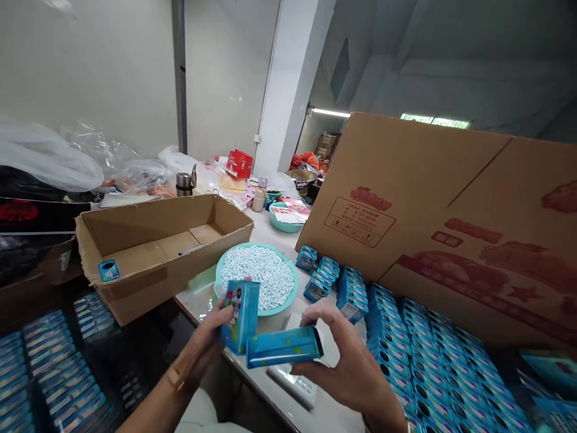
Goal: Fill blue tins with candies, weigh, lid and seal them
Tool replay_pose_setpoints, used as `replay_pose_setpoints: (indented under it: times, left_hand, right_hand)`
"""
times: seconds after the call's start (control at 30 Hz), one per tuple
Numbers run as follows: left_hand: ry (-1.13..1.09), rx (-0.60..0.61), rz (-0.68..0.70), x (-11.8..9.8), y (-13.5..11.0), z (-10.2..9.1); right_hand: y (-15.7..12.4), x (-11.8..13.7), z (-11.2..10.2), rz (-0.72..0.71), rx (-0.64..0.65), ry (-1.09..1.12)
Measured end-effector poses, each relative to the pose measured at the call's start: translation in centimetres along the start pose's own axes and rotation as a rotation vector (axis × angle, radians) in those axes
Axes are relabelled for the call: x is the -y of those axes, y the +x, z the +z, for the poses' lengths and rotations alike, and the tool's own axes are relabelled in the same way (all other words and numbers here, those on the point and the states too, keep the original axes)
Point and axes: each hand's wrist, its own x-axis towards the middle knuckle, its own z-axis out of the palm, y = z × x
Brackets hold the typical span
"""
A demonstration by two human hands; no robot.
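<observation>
My left hand (208, 337) holds a small blue printed box (241, 315) upright, its top open. My right hand (349, 361) holds a second blue box (283, 347) lying sideways, its open end pointing right. The two boxes touch near their bottoms. Just behind them sits a teal bowl (220, 270) filled with small white pellets (259, 273). A white device (295, 385) with a grid of buttons lies on the table under my right hand.
An open cardboard carton (148, 282) stands at left with one blue box (109, 270) inside. A large cardboard sheet (451, 228) leans at right behind rows of blue boxes (406, 343). More blue boxes (49, 367) lie lower left. A second teal bowl (283, 224), a flask and bags clutter the back.
</observation>
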Motion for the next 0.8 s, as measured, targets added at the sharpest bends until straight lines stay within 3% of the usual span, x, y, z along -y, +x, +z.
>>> replay_pose_setpoints:
  times: [0.07, 0.2, 0.4, 0.53, 0.67, 0.8]
  left_hand:
    - [0.077, 0.074, 0.077, -0.9, 0.4, -1.3]
    - [0.329, 0.248, 0.071, -2.6, 1.0, -3.0]
    - [0.584, 0.312, 0.055, -2.9, 0.5, -2.1]
    - [0.763, 0.301, 0.186, -1.9, -0.4, -1.5]
    - [0.927, 0.267, 0.365, -1.1, -0.6, -1.0]
    - [0.863, 0.245, 0.317, 0.9, -0.7, -0.4]
  right_hand:
    - [-0.5, -0.4, -0.1, -0.013, -0.033, -0.094]
    - [-0.3, -1.6, 0.6, -0.041, -0.024, -0.193]
    - [0.6, -2.5, 2.0, -0.016, -0.023, -0.219]
    - [1.3, -3.4, 2.9, 0.092, -0.057, -0.114]
    - [2.2, -4.3, 4.3, 0.206, -0.208, 0.082]
    - [3.3, -4.0, 6.8, 0.231, -0.296, 0.346]
